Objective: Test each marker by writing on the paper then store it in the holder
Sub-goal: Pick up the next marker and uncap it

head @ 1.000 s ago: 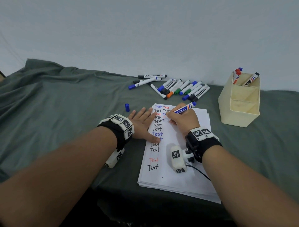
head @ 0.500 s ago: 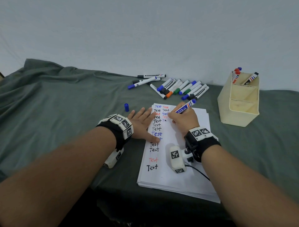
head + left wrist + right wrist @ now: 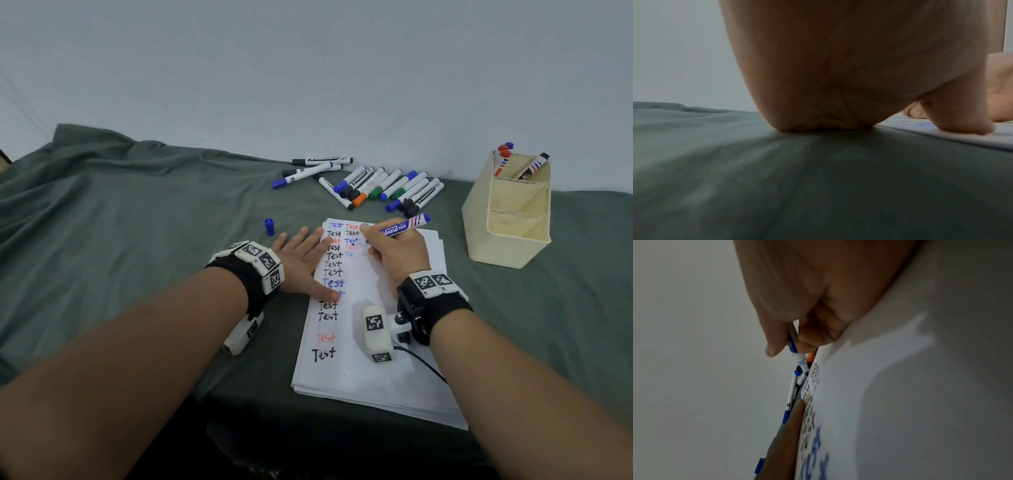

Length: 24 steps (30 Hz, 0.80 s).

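My right hand (image 3: 394,251) grips an uncapped blue marker (image 3: 406,226) like a pen, its tip down on the white paper stack (image 3: 370,370) beside two columns of "Test" words. In the right wrist view the fingers pinch the blue marker (image 3: 792,344) just above the sheet. My left hand (image 3: 303,262) lies flat with fingers spread, its thumb pressing the paper's left edge; in the left wrist view the palm (image 3: 838,81) rests on the cloth. The marker's blue cap (image 3: 269,226) stands on the cloth left of the paper. A cream holder (image 3: 507,219) at the right holds a few markers.
Several capped markers (image 3: 376,186) in blue, black, green and orange lie in a loose pile behind the paper. A grey-green cloth (image 3: 120,222) covers the table, rumpled at the left. A pale wall rises right behind. The table's front edge runs just below the paper.
My right hand has shifted a little to the right along the line as it writes, and the marker's rear end tilts lower. My left hand stays where it was.
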{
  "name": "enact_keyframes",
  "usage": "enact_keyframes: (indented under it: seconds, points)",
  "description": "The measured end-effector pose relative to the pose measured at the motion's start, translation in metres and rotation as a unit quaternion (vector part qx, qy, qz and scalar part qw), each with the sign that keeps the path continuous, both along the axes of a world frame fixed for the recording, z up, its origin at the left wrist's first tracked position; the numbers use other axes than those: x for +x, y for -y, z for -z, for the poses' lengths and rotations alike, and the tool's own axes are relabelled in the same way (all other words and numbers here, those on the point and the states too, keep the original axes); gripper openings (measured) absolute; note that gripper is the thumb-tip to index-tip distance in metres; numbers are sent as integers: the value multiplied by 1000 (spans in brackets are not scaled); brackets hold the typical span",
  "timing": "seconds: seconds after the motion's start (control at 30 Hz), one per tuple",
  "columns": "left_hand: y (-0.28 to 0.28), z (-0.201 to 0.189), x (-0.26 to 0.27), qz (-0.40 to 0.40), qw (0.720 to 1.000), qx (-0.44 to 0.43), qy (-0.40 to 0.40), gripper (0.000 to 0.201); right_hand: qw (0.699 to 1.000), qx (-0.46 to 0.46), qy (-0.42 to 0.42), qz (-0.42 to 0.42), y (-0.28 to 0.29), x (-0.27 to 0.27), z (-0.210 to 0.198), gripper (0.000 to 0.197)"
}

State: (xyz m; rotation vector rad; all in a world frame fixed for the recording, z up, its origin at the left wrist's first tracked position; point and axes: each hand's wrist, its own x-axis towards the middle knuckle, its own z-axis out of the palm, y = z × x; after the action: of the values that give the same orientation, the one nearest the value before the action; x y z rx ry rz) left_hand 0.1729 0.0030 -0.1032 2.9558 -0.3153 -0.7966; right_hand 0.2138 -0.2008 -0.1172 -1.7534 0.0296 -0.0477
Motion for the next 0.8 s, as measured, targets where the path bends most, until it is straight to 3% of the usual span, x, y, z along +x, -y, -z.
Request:
enact_keyframes:
  seconds: [0.1,0.47,0.8]
  points:
    - [0,0,0,0,1000,0,1,121,1000,10,-18,2,3,2,3,16]
    - [-1,4,3,1,1000,3,3,123,996,-87,2,-10,-3,-1,-2,11]
    - [-1,3,1,0,1000,0,-2,123,996,-91,-9,-7,-7,-3,-5,11]
